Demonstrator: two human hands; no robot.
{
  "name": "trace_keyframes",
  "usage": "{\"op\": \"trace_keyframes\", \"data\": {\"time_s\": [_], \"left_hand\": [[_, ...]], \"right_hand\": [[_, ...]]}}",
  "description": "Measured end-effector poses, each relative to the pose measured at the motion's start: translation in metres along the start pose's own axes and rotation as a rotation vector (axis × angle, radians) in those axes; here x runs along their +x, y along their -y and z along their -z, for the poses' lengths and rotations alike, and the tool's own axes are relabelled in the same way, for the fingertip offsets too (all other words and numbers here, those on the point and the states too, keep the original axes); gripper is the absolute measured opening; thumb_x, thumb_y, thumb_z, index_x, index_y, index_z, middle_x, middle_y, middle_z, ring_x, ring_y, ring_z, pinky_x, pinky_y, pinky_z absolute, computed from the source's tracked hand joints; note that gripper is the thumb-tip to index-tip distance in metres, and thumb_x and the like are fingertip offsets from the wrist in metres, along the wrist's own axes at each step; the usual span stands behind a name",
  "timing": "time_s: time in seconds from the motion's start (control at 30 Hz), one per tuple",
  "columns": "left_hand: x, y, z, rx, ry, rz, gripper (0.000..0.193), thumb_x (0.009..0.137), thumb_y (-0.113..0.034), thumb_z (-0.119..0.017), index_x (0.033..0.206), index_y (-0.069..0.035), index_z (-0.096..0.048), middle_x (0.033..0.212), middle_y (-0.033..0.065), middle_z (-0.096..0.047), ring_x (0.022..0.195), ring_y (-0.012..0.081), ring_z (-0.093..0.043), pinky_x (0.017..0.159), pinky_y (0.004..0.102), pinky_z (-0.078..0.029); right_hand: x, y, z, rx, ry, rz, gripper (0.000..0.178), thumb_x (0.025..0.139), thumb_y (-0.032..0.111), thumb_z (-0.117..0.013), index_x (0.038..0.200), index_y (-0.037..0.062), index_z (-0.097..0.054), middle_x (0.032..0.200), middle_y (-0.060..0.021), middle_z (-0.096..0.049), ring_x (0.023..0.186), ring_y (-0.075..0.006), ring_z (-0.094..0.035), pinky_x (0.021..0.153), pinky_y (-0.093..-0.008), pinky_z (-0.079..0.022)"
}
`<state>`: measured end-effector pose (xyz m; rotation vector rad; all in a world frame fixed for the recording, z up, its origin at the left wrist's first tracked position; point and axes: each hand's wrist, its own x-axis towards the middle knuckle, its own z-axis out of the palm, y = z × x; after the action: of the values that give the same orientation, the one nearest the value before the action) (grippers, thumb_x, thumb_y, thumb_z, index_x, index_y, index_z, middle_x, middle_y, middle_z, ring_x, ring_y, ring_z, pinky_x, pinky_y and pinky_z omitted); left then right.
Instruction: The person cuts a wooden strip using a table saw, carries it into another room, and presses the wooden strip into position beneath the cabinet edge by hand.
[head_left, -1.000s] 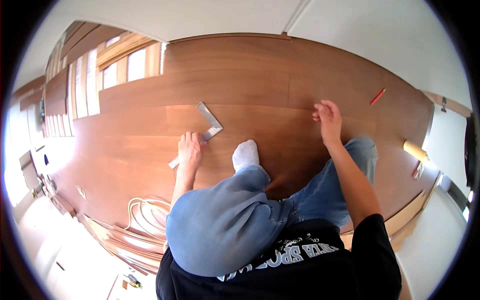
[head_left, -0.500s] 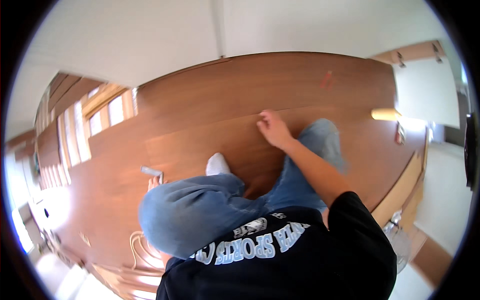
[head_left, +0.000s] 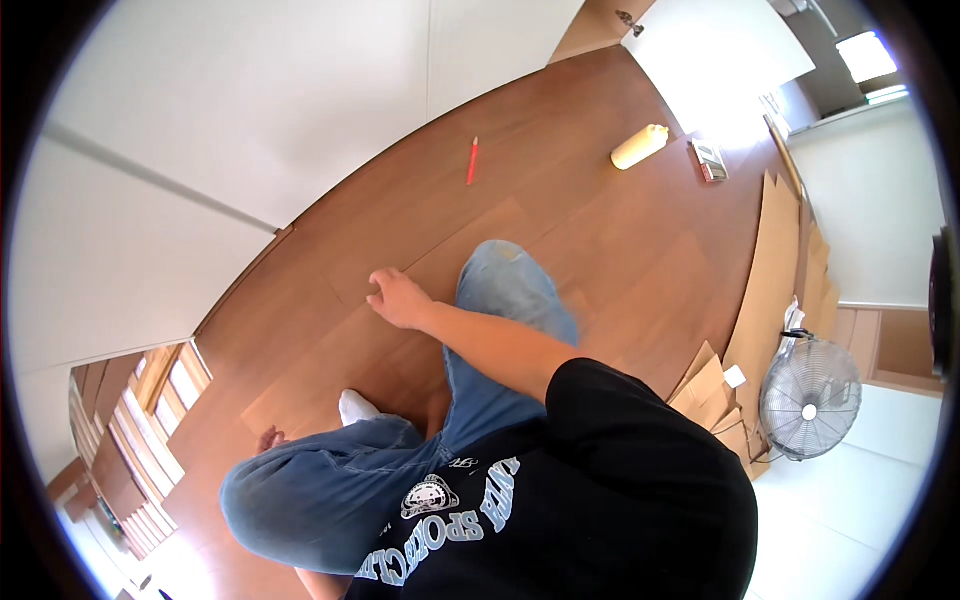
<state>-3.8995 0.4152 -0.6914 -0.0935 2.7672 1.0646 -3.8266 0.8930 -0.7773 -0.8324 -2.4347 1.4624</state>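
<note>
My right hand [head_left: 398,298] hovers low over or touches the brown plank floor [head_left: 560,215], just ahead of my raised right knee. Its fingers are loosely bent and apart, with nothing visible between them. Only a few fingers of my left hand [head_left: 270,438] show past my bent left knee; the rest is hidden, so its grip cannot be made out. Beyond my right hand a red pencil [head_left: 472,162] lies on the planks. Farther right lies a pale yellow squeeze bottle [head_left: 640,147], on its side.
White panels [head_left: 300,120] border the floor ahead. A small flat box [head_left: 709,160] lies past the bottle. Along the right are cardboard sheets [head_left: 755,290] and a round fan [head_left: 810,400]. At left, an unfinished floor edge shows pale wooden strips [head_left: 140,430].
My view has swung to the right, bringing the fan and cardboard into full sight. The angled metal bar beside my left hand no longer shows. My right hand keeps its loosely bent shape.
</note>
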Motion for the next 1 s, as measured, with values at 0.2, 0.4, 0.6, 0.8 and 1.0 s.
{"op": "trace_keyframes", "data": {"time_s": [0.2,0.4,0.6,0.8,1.0], "left_hand": [[0.133,-0.069,-0.030,-0.212,0.467,-0.191,0.036,0.096,-0.032,-0.068,0.111,0.001,-0.069,0.095,0.0090,-0.070,0.086,0.0142,-0.063,0.074,0.0323,-0.053],[0.161,-0.165,-0.083,0.802,0.505,-0.631,0.037,0.100,-0.034,-0.057,0.112,-0.002,-0.071,0.116,0.0225,-0.068,0.111,0.0438,-0.060,0.100,0.0502,-0.046],[0.161,-0.182,-0.174,1.067,0.727,-1.146,0.028,0.098,-0.030,-0.053,0.113,-0.019,-0.074,0.124,0.0124,-0.066,0.136,0.0318,-0.047,0.111,0.0551,-0.038],[0.203,-0.207,-0.297,0.567,0.563,-0.696,0.039,0.101,-0.038,-0.054,0.115,-0.004,-0.069,0.130,0.0154,-0.062,0.144,0.0446,-0.034,0.108,0.0532,-0.043],[0.221,-0.265,-0.344,0.442,0.394,-0.363,0.060,0.099,-0.047,-0.056,0.124,0.007,-0.056,0.151,0.0382,-0.031,0.137,0.0546,-0.039,0.109,0.0493,-0.044]], "right_hand": [[0.001,0.024,0.007,0.181,-0.058,0.121,0.028,0.088,0.028,-0.072,0.094,0.0051,-0.057,0.115,-0.0210,-0.064,0.110,-0.0392,-0.061,0.094,-0.0445,-0.050],[-0.019,0.031,0.062,0.663,-0.446,0.387,0.029,0.092,0.008,-0.072,0.074,0.0078,-0.049,0.124,-0.0149,-0.064,0.104,-0.0174,-0.060,0.091,-0.0327,-0.049],[-0.074,-0.065,0.177,0.509,-0.691,0.209,0.027,0.096,0.008,-0.068,0.077,0.0076,-0.049,0.134,-0.0205,-0.061,0.123,-0.0248,-0.057,0.103,-0.0371,-0.045],[-0.127,-0.284,0.245,-0.062,-1.039,-0.264,0.037,0.098,0.018,-0.065,0.071,0.0036,-0.045,0.135,-0.0220,-0.062,0.112,-0.0247,-0.062,0.094,-0.0350,-0.047],[-0.171,-0.340,0.219,-0.206,-1.242,-0.756,0.030,0.092,0.025,-0.060,0.078,-0.0011,-0.058,0.126,-0.0150,-0.068,0.101,-0.0271,-0.062,0.087,-0.0413,-0.049]]}}
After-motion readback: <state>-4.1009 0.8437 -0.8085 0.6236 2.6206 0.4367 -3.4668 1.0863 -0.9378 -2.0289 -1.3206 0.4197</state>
